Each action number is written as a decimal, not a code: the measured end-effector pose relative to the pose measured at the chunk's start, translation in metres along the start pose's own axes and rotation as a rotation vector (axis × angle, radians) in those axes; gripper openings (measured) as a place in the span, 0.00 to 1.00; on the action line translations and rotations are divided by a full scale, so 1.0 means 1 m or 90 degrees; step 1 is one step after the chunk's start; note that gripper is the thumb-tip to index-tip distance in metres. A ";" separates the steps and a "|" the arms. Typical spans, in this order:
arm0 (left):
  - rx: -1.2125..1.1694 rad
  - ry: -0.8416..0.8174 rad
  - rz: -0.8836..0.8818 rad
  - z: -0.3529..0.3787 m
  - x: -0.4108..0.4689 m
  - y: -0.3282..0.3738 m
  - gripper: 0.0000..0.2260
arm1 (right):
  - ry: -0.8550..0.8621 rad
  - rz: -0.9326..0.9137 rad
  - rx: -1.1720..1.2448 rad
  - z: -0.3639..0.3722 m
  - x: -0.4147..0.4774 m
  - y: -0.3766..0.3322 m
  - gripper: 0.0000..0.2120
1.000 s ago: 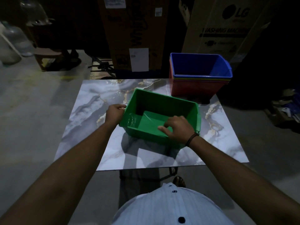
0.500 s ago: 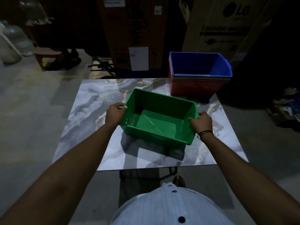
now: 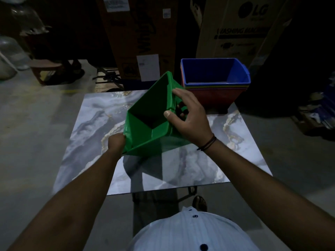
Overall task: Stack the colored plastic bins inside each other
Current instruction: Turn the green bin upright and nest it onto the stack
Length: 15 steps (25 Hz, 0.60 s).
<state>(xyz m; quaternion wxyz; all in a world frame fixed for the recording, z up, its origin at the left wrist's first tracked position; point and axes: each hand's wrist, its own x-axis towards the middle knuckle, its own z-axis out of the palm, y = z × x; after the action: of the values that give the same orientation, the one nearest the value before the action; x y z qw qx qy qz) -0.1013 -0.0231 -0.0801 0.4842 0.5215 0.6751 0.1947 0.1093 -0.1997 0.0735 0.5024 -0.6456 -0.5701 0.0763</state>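
A green plastic bin hangs in the air above the marble table, tipped steeply with its opening facing me. My left hand grips its lower left corner. My right hand holds its upper right rim, thumb over the edge. Behind it at the table's far right stands a stack of nested bins: a blue one on top, thin coloured rims under it, a red one at the bottom.
Tall cardboard appliance boxes stand close behind the table. A low stool and large water bottles sit on the floor at far left. Clutter lies on the floor at right.
The green bin has left the table and tipped up on its side. My right hand went from the bin's near wall to its right rim and rose with it.
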 end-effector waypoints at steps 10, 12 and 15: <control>-0.090 0.037 0.046 -0.012 -0.019 0.082 0.14 | 0.122 0.412 0.237 -0.069 0.025 0.097 0.07; -0.075 0.001 0.099 -0.010 -0.029 0.114 0.10 | 0.154 0.450 0.235 -0.085 0.025 0.119 0.21; -0.026 -0.017 0.147 0.000 -0.038 0.153 0.11 | 0.193 0.436 0.224 -0.099 0.027 0.137 0.26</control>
<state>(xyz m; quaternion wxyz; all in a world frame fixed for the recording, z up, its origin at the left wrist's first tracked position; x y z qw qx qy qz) -0.0232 0.0014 0.0544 0.4779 0.5886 0.5997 0.2560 0.2755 -0.2117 0.0332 0.6291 -0.7060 -0.2200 0.2397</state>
